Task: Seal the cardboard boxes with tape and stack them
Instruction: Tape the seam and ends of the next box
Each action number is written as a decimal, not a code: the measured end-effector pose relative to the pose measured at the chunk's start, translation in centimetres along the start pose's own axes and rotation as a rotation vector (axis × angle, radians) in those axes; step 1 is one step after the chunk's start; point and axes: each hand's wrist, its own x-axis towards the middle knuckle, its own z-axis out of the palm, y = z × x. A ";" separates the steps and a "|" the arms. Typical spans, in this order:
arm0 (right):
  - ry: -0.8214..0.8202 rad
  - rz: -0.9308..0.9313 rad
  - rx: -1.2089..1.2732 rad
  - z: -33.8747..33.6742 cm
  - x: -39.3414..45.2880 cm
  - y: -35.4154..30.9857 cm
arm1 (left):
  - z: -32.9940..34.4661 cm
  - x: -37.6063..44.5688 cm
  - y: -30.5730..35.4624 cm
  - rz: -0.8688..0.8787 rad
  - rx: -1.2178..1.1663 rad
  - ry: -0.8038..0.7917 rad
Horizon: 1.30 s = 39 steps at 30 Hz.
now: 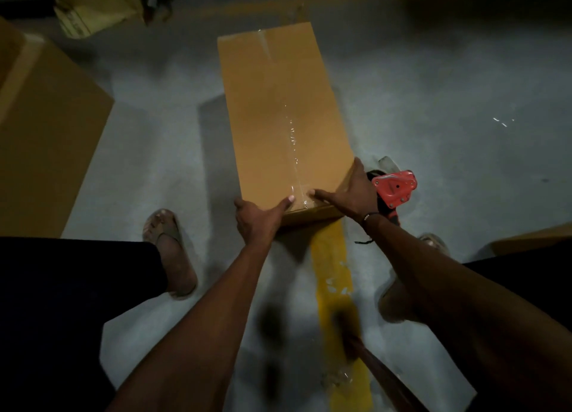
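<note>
A long brown cardboard box (278, 102) lies on the grey floor in front of me, its flaps closed. A strip of clear tape (292, 139) runs along its middle seam and over the near edge. My left hand (257, 219) grips that near edge, thumb on top beside the tape and fingers down the front face. My right hand (349, 194) is spread over the near right corner, its forefinger pressing next to the tape. A red tape dispenser (394, 188) sits just right of that hand; I cannot tell whether the hand touches it.
A larger closed cardboard box (46, 133) stands to the left. Another box's edge (532, 238) shows at the right. A paper bag (93, 5) lies at the far left. A yellow floor line (334, 281) runs toward me between my sandalled feet (173, 250).
</note>
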 end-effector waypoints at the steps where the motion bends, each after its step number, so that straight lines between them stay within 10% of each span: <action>1: -0.007 0.006 0.009 -0.1 0.2 0.2 | 0.0 0.3 -0.1 -0.004 -0.006 0.001; 19: -0.288 0.157 0.338 -2.0 4.1 1.0 | -2.5 5.2 -1.7 -0.022 -0.410 -0.441; 24: -0.355 0.321 0.345 -2.4 7.0 0.1 | -1.9 9.2 0.7 0.031 -0.442 -0.342; 39: -0.282 -0.006 0.445 -4.3 4.1 -3.8 | -6.4 9.3 3.2 0.225 -0.442 -0.342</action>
